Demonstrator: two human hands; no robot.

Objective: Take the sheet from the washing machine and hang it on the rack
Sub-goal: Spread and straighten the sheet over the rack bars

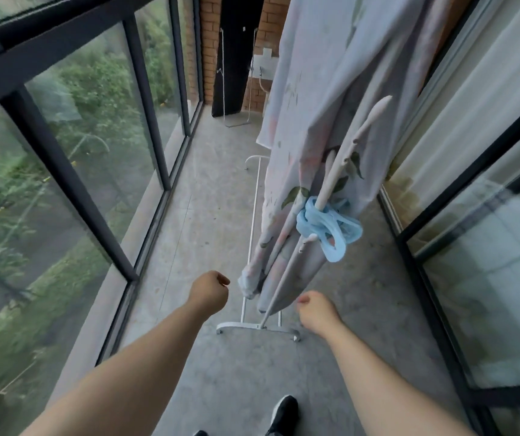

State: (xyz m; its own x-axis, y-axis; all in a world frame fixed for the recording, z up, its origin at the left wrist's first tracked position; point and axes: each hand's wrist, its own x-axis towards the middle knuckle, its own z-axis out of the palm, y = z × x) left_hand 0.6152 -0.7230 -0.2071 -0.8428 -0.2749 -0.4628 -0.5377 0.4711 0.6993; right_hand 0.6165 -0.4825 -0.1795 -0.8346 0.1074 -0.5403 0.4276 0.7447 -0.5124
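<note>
The sheet [315, 89] is draped over the rack [252, 327], its bunched corner hanging near the rack's foot. The left hand [210, 292] and right hand [315, 313] are held either side of that foot, fingers curled, nothing gripped. Soft, limp cloth is judged best pinched at the hem.

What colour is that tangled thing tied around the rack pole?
Light blue tangle, seen in the head view.

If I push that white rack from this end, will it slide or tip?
The rack looks light, thin tubing, so probably slides easily on the floor. It may tip: narrow base, sheet draped high. The sheet would likely sway, hanging in loose folds.
</note>
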